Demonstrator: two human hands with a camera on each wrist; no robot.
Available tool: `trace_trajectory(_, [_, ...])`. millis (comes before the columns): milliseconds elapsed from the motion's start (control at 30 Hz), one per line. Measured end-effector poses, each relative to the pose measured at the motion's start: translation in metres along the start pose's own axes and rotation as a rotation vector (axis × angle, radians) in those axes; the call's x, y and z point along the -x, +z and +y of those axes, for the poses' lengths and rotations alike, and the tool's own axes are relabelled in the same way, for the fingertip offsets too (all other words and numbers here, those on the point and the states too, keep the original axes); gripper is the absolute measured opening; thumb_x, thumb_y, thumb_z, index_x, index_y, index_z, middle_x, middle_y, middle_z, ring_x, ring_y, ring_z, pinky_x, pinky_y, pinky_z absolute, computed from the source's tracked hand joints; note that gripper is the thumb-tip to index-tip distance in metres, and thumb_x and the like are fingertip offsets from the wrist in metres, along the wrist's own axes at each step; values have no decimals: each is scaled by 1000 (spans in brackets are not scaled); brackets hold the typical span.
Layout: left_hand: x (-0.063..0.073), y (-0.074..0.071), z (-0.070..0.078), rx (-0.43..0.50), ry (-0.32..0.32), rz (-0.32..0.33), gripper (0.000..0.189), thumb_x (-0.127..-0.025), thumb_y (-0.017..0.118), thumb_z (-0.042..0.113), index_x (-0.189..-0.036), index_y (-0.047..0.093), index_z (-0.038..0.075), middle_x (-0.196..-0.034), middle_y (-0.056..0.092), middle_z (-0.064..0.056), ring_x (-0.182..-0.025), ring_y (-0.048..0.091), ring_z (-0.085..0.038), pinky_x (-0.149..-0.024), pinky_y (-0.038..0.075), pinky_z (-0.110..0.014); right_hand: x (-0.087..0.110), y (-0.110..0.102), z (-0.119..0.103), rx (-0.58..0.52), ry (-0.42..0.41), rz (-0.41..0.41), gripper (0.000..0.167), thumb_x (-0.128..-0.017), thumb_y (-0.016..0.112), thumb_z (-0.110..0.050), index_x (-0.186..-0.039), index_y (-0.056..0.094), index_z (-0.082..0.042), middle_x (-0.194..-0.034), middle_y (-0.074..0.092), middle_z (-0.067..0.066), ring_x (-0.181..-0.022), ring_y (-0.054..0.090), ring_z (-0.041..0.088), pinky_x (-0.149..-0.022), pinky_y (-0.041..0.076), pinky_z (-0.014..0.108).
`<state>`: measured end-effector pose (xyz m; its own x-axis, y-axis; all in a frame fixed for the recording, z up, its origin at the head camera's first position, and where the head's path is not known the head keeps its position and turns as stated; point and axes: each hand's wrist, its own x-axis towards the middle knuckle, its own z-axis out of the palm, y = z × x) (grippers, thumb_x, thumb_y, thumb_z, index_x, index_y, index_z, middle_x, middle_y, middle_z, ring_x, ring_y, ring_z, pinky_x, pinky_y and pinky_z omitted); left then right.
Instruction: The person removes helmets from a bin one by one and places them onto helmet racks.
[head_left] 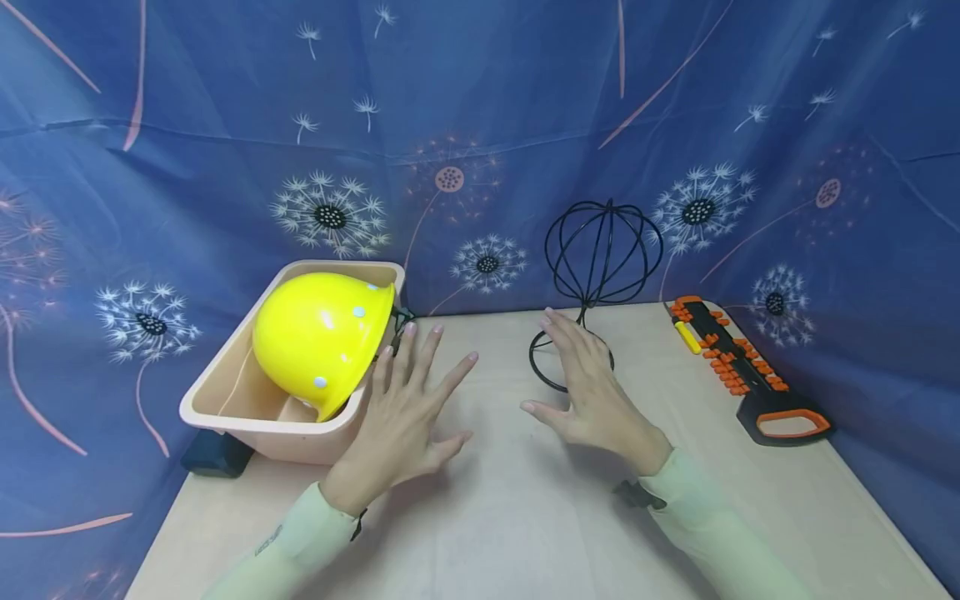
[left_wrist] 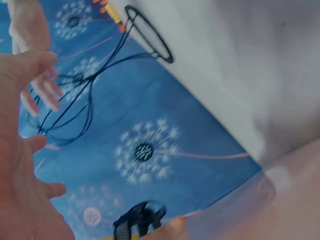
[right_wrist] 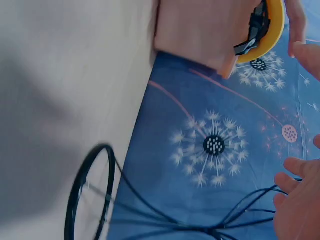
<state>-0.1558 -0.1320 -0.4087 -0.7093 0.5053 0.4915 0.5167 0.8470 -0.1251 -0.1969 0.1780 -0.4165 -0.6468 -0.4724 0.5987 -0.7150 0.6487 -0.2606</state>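
Observation:
A glossy yellow hard hat (head_left: 322, 333) lies tilted inside a beige plastic bin (head_left: 197, 407) on the left of the table. Just right of the bin, my left hand (head_left: 405, 417) hovers with its fingers spread, holding nothing. My right hand (head_left: 600, 400) is raised over the middle right of the table, its fingers extended and nothing in them. Behind that hand stands a black wire rack (head_left: 592, 302), with a ring base and a round cage-like top; the hand hides part of the base. Dark straps (right_wrist: 257, 30) of the hard hat show in the right wrist view.
At the right edge lies a black and orange toothed holder (head_left: 738, 350) with a small yellow-handled tool (head_left: 687, 337) beside it. A dark block (head_left: 217, 454) sits against the bin's near left corner. Blue dandelion-print cloth (head_left: 487, 100) hangs behind the white table (head_left: 510, 533).

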Motion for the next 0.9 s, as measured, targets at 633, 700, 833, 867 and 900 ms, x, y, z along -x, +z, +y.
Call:
trace_trajectory(633, [-4, -49, -40, 149, -161, 130, 101, -85, 71, 61, -171, 25, 37, -182, 10, -14, -166, 6, -51, -120, 18, -82, -52, 23, -35, -189, -18, 77, 110, -88, 79, -44, -172, 17, -12, -179, 25, 12, -165, 28, 33, -133, 24, 63])
trace_trajectory(700, [-3, -53, -48, 152, -187, 139, 99, -86, 70, 61, -171, 26, 37, -181, 12, -16, -166, 7, -51, -119, 18, -82, -58, 24, -36, -201, -22, 75, 110, -89, 79, -45, -172, 16, -13, -179, 25, 11, -165, 28, 32, -133, 25, 61])
trace_trajectory(833, [4, -57, -64, 181, -238, 170, 97, -86, 70, 59, -170, 29, 35, -180, 16, -19, -165, 9, -54, -116, 18, -82, -65, 28, -36, -220, -20, 61, 110, -90, 78, -46, -173, 14, -14, -180, 23, 10, -166, 26, 31, -134, 24, 61])
trace_trajectory(867, [6, -57, -68, 189, -252, 179, 96, -86, 71, 58, -170, 30, 34, -180, 17, -20, -164, 9, -55, -116, 17, -83, -66, 29, -35, -225, -20, 59, 110, -90, 78, -45, -173, 14, -14, -180, 23, 9, -166, 26, 31, -134, 24, 62])
trace_trajectory(900, [8, -57, -71, 196, -266, 188, 95, -86, 71, 58, -169, 31, 34, -179, 18, -20, -164, 10, -55, -116, 17, -83, -67, 30, -35, -230, -21, 60, 110, -89, 79, -45, -173, 14, -14, -180, 23, 10, -166, 26, 32, -133, 24, 62])
